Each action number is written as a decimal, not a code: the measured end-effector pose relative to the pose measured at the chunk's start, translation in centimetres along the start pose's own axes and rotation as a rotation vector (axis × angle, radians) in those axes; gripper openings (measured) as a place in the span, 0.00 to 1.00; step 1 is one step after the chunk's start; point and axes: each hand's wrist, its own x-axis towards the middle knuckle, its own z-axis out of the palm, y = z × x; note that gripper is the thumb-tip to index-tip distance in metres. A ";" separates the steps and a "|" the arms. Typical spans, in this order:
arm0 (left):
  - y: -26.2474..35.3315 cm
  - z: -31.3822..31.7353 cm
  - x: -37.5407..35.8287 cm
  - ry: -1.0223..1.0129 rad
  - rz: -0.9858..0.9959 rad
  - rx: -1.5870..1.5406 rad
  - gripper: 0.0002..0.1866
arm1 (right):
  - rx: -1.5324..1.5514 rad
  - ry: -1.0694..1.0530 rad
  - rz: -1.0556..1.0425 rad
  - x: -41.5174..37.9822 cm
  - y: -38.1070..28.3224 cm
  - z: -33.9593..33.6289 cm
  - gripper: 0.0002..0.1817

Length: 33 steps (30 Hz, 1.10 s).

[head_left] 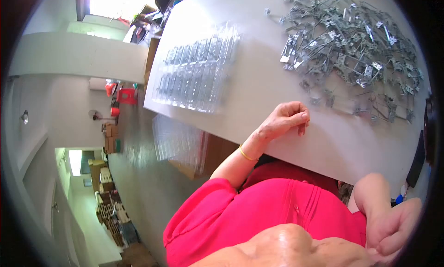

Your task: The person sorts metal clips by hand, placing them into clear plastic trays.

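Note:
My left hand (289, 119), with a yellow bracelet on the wrist, hovers over the near part of the white table (259, 73). Its fingers are curled in with the thumb against them, and nothing shows in them. Beyond it, to the right, lies a wide pile of small silvery metal hinge-like parts (351, 49) with thin rods; the hand is apart from it. Farther left on the table is a clear plastic tray (199, 70) with rows of metal parts in its slots. My right hand (397, 230) is raised close to the camera, fingers bent; what they hold, if anything, is hidden.
Clear plastic trays (178, 142) are stacked beside the table's left edge, above a cardboard box (217, 153). A red stool (126, 96), a fan (95, 115) and piled cartons (111, 137) stand along the far wall. A dark object (418, 156) is at the right table edge.

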 end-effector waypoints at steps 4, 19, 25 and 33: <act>0.5 0.1 0.8 0.038 -0.025 0.120 0.12 | -0.299 -0.081 -0.444 -1.4 -3.1 -0.1 0.15; 0.7 1.1 0.7 0.044 0.070 0.014 0.11 | -0.795 0.069 0.051 2.3 5.2 3.7 0.08; 3.9 1.9 0.0 0.135 0.200 0.095 0.10 | -1.233 -0.317 0.773 -1.4 10.1 -1.3 0.09; 4.9 1.7 1.7 0.219 0.275 0.092 0.08 | -1.150 -0.367 1.349 -8.8 10.7 -4.0 0.12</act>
